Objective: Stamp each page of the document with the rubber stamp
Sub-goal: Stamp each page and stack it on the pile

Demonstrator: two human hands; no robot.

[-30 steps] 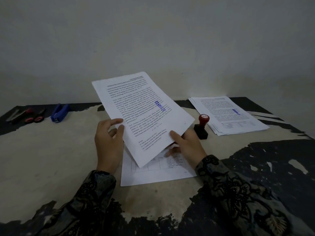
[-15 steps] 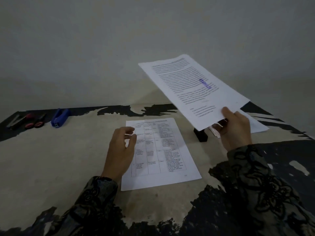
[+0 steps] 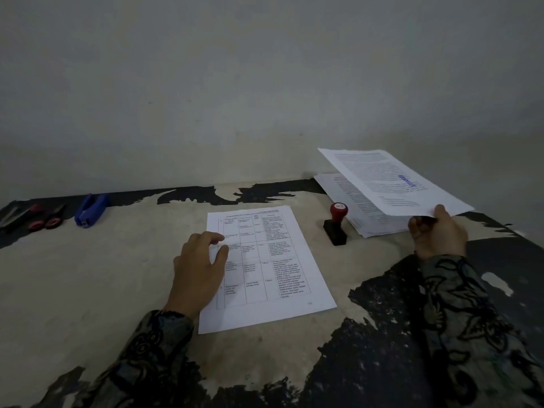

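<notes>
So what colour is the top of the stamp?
Red, on a black base: the rubber stamp, clearest in the head view.

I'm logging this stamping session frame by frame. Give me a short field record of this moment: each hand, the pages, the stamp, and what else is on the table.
left hand: rests on the left edge of the unstamped table page, holding nothing
right hand: holds the stamped page raised over the finished stack
rubber stamp: upright, between table page and stack, untouched
blue stapler: far left
red-handled scissors: left of the stapler
</notes>
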